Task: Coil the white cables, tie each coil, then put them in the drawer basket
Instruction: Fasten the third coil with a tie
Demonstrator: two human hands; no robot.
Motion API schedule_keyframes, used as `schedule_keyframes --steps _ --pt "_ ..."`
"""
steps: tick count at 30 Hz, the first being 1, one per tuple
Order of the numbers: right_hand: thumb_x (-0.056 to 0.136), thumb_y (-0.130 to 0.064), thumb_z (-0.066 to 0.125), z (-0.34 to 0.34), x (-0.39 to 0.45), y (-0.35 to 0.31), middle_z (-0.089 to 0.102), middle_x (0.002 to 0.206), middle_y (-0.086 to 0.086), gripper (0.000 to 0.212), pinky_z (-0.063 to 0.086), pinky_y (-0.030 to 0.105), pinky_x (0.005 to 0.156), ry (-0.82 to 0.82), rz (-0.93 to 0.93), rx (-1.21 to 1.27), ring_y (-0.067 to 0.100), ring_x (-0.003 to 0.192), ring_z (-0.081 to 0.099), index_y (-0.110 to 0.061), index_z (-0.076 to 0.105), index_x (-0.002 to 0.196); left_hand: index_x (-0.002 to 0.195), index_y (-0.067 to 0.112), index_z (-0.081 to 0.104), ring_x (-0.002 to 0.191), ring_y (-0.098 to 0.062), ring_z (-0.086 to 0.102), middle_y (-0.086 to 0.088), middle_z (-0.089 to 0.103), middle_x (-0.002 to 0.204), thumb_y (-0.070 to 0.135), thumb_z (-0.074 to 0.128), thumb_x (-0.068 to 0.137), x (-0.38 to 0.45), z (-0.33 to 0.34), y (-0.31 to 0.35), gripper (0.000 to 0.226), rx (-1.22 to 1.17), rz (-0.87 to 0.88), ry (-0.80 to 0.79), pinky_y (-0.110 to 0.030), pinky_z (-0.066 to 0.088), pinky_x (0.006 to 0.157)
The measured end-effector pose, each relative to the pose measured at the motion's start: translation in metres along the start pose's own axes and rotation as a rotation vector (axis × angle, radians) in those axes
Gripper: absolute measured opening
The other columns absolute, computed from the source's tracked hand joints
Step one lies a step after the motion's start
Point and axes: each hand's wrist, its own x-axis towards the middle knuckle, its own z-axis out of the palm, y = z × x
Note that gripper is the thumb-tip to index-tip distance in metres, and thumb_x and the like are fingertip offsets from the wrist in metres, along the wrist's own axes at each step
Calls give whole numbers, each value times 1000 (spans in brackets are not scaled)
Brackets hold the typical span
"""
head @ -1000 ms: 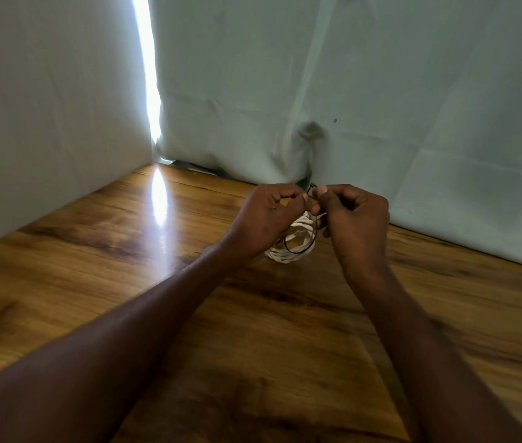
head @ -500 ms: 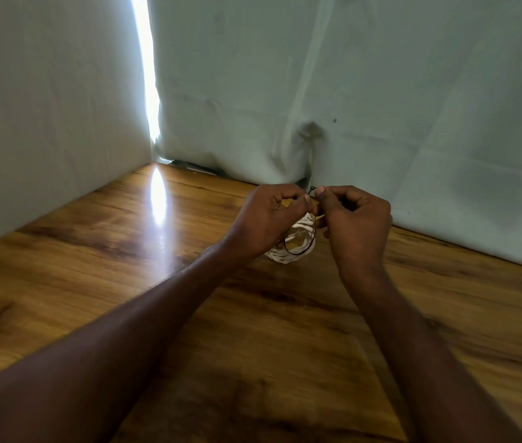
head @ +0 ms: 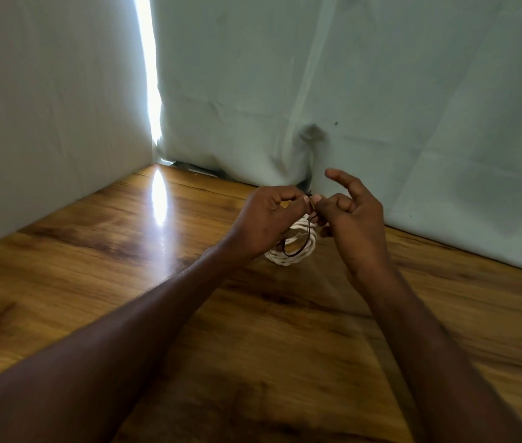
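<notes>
Now, at the table's (head: 93, 266) one o'clock, the left hand (head: 264, 220) pinches the black tie (head: 298, 249) around the white cable coil (head: 291, 247), while the right hand (head: 354, 215), pinching a moment ago, has lifted its forefinger, suggesting the knot is nearly done.

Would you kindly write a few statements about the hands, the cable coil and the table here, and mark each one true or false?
1. The white cable coil is held between both hands above the wooden table. True.
2. A thin dark tie loops around the coil. True.
3. The left hand lies flat on the table with straight fingers. False: it is raised, its fingers curled, pinching at the top of the coil.
4. The right hand has every finger closed into a fist. False: its index finger sticks out while the thumb pinches at the tie.
5. A drawer basket stands beside the coil. False: no basket is in view.
</notes>
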Motion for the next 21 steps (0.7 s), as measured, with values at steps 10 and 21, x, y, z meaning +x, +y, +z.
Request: schedule_keyframes --steps 10,21 --pt "101 -17 63 -4 2 -4 68 75 7 15 52 26 56 -83 167 47 9 59 58 -12 77 106 86 7 73 59 4 55 8 64 66 11 58 104 3 -2 -5 23 12 23 -45 -17 42 60" --pt "95 -19 65 -21 6 -9 65 73 5 10 50 27 58 -227 307 134 14 62 59 -19 75 94 96 8 75 73 -47 65 -16 73 86 18 58 105 5 -5 -8 22 -12 21 -148 -60 55 67"
